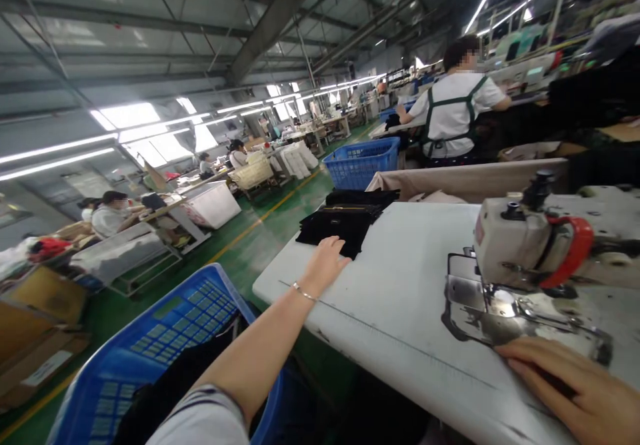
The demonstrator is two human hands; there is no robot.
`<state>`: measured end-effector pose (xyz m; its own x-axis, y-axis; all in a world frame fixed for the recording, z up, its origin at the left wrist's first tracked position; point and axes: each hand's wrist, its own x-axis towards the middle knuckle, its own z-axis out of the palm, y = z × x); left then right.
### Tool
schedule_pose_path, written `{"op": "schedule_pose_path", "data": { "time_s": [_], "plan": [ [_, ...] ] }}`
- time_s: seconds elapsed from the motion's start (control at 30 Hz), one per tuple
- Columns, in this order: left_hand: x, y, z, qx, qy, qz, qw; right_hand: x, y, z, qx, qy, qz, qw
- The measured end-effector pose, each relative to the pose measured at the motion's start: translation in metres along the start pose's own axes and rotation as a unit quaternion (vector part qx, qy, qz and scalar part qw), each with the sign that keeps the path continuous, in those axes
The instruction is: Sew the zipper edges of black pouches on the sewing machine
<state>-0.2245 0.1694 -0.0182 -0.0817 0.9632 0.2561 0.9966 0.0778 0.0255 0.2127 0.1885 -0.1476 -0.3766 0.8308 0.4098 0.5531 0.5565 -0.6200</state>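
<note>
Right hand [583,392] rests flat by the machine [540,245]; left hand [327,262], open, touches the black fabric [345,222] lying far-left.

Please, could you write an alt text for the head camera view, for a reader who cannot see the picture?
At a white sewing table, the person's left hand reaches to a stack of black fabric pieces, while the right hand lies flat beside the sewing machine. A blue plastic basket stands at the left, and other workers sit at tables across the factory hall.
</note>
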Motion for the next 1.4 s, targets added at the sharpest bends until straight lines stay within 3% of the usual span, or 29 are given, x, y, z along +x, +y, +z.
{"op": "schedule_pose_path", "data": {
  "time_s": [0.1,0.2,0.27,0.37,0.47,0.57,0.67,0.77,0.87,1.0,1.13,1.27,1.33,1.4],
  "plan": [
    [0.033,0.019,0.027,-0.039,0.001,0.023,0.999,-0.002,-0.004,-0.006,-0.029,-0.061,-0.037,0.997],
    [0.047,0.012,0.025,-0.074,0.003,0.014,0.997,0.002,-0.017,-0.013,-0.026,-0.070,-0.031,0.997],
    [0.055,0.004,0.010,-0.091,0.013,-0.003,0.996,0.005,-0.027,-0.017,-0.018,-0.088,-0.024,0.996],
    [0.061,0.006,-0.027,-0.110,0.056,-0.019,0.992,0.009,-0.032,-0.019,-0.002,-0.104,-0.034,0.994],
    [0.047,0.032,-0.064,-0.129,0.107,0.005,0.986,0.007,-0.030,-0.019,0.000,-0.097,-0.041,0.994],
    [0.005,0.072,-0.075,-0.159,0.064,0.088,0.981,0.005,-0.036,-0.021,-0.006,-0.092,-0.032,0.995],
    [-0.041,0.105,-0.051,-0.169,-0.047,0.192,0.966,0.001,-0.057,-0.020,-0.028,-0.106,-0.040,0.993],
    [-0.067,0.121,-0.011,-0.148,-0.095,0.183,0.967,-0.006,-0.082,-0.009,-0.104,-0.092,-0.056,0.989],
    [-0.064,0.128,0.015,-0.155,-0.096,0.160,0.970,-0.015,-0.094,0.004,-0.163,-0.067,-0.066,0.982],
    [-0.044,0.143,0.019,-0.183,-0.096,0.171,0.963,-0.018,-0.093,0.010,-0.162,-0.066,-0.061,0.983],
    [-0.044,0.157,0.005,-0.226,-0.122,0.198,0.946,-0.014,-0.097,0.003,-0.089,-0.057,-0.043,0.993],
    [-0.063,0.154,-0.031,-0.293,-0.129,0.162,0.934,-0.010,-0.124,-0.017,-0.016,0.004,-0.027,1.000],
    [-0.074,0.151,-0.054,-0.388,-0.145,0.118,0.903,-0.007,-0.141,-0.029,0.000,0.028,-0.047,0.999],
    [-0.082,0.149,-0.072,-0.498,-0.162,0.062,0.850,-0.003,-0.157,-0.040,0.016,0.033,-0.071,0.997]
  ]
}}
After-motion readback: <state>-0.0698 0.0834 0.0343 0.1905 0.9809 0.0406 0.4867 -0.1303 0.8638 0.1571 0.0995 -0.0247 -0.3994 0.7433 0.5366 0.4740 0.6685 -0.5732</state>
